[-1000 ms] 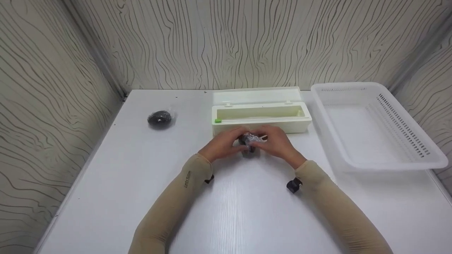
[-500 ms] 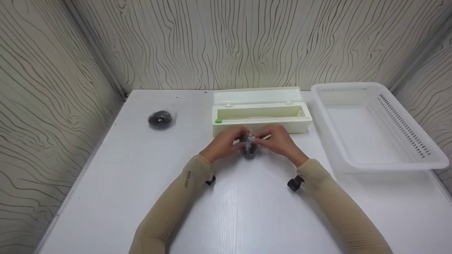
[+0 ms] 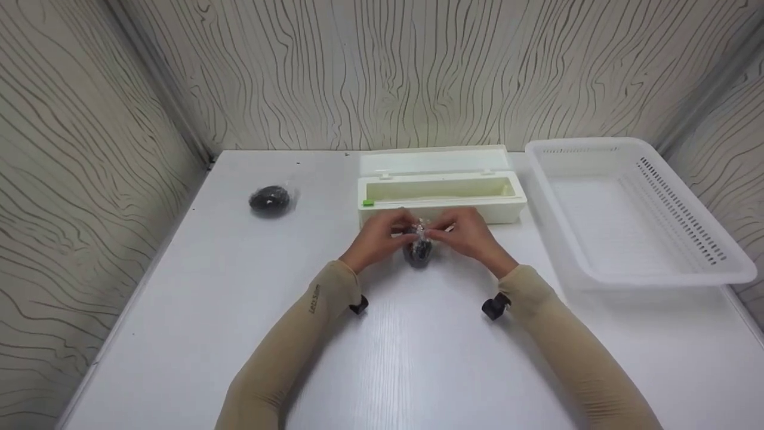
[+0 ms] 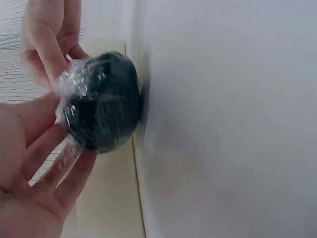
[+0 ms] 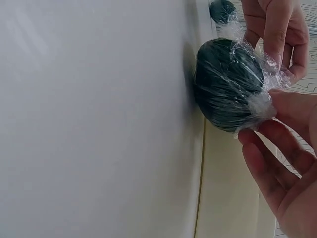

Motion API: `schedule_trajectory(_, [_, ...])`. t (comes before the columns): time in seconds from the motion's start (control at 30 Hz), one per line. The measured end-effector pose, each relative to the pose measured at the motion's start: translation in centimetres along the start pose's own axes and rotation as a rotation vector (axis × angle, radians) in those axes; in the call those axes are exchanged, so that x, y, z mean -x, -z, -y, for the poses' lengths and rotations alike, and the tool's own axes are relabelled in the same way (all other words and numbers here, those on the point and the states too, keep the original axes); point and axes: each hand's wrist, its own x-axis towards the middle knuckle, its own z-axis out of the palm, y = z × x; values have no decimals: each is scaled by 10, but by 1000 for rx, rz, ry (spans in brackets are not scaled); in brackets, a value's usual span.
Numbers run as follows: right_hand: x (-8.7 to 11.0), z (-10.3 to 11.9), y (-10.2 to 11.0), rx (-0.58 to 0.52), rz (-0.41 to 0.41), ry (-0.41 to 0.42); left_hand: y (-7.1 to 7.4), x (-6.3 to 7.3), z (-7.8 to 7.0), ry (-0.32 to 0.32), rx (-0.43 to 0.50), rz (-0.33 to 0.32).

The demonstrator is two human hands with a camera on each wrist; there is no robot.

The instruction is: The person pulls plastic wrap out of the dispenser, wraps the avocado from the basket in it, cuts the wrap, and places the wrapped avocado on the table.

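Observation:
A dark green, egg-shaped thing [image 3: 418, 255] wrapped in clear cling film [image 5: 260, 105] is between both hands, low over the table in front of the white box. Its film is gathered into a bunch on the side facing the box. My left hand [image 3: 379, 236] pinches this bunch from the left, thumb and fingers at the film. From the other side my right hand [image 3: 468, 236] pinches the film too. In the right wrist view, its thumb and fingertips press at the gathered neck. The rounded end, smooth under the film, faces away from the hands.
Behind the hands stands a long white cling film box [image 3: 441, 214], lid raised, with a green slider [image 3: 368, 203] on its front rail. A second film-wrapped dark oval [image 3: 270, 201] lies at the back left. A white plastic basket [image 3: 662, 279] occupies the right.
The wrapped thing has turned so its rounded end shows toward me. My fingers have drawn the loose film together into an upright bunch. The second wrapped oval and the box stay put.

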Motion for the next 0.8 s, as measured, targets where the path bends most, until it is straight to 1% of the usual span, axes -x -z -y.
schedule_trajectory(0.1, [-1, 0, -1, -19, -25, -28, -2, 0, -3, -16, -3, -42])
schedule_trajectory(0.2, [-1, 1, -1, -15, -38, -38, -4, 0, -4, -24, -15, -61])
schedule_trajectory(0.5, [-2, 4, -1, 13, -49, -42, -4, 0, -9, -56, -217, -80])
schedule_trajectory(0.7, [-3, 6, -2, 44, -70, -18, -3, 0, -11, -118, -373, -59])
schedule_trajectory(0.8, [-3, 4, -3, 45, -71, -14, -1, 3, -14, -109, -428, -48])
